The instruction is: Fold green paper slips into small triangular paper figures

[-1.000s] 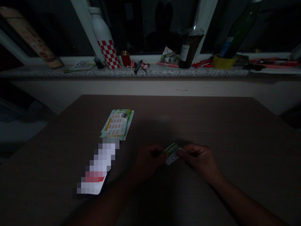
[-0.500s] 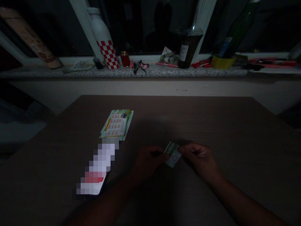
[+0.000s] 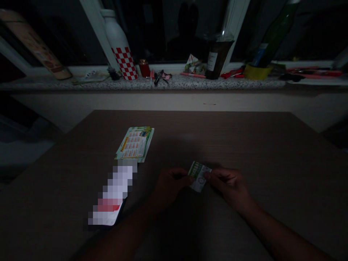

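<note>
A small green and white paper card (image 3: 199, 175) is held just above the dark wooden table (image 3: 244, 145), near its front middle. My left hand (image 3: 170, 186) pinches the card's left edge with closed fingers. My right hand (image 3: 231, 186) pinches its right edge, fingers also closed. The card faces up, tilted slightly. The scene is very dim.
A printed calendar sheet (image 3: 135, 143) lies to the left on the table, with a blurred-out phone-like object (image 3: 112, 195) in front of it. The stone windowsill (image 3: 81, 84) behind holds a white bottle with red checks (image 3: 119, 45), a dark bottle (image 3: 217, 54), a green bottle (image 3: 272, 34), pens and clutter.
The card was folded or edge-on between my fingers a second ago. It now lies flatter and more open, and both hands have shifted slightly up and left.
</note>
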The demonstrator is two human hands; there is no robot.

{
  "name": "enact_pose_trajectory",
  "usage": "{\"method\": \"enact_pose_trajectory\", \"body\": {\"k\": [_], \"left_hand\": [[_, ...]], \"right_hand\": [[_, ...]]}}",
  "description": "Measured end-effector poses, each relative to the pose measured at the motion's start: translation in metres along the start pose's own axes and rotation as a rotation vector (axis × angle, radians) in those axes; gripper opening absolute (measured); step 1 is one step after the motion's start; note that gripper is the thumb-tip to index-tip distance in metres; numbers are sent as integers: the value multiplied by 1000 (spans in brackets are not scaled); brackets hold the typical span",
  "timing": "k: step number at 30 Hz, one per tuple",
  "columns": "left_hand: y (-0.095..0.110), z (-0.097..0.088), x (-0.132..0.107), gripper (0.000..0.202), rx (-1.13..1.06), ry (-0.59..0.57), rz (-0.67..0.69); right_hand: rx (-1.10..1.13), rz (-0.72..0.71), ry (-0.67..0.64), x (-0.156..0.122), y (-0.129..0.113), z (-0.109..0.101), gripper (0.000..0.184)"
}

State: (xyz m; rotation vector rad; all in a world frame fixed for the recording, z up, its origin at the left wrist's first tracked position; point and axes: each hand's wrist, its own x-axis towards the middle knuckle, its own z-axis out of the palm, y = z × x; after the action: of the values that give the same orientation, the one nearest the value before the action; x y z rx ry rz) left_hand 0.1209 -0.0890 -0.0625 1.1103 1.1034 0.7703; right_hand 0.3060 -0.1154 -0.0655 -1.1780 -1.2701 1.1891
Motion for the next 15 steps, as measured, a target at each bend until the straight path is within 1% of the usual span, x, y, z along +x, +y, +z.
{"method": "enact_pose_trajectory", "body": {"k": [3,8,12,15], "left_hand": [[1,0,0,13,-5,18,-16],[3,0,-1,13,-36,43,-14],[2,0,0,13,-10,40,-13],[2,0,0,13,-34,39,-15]], "right_hand": [[22,25,-16,1,3,0,23],[68,39,-100,0,8,-2,16],[11,19,-47,-1,8,-2,15],[3,9,-24,-1,6,-1,16]]}}
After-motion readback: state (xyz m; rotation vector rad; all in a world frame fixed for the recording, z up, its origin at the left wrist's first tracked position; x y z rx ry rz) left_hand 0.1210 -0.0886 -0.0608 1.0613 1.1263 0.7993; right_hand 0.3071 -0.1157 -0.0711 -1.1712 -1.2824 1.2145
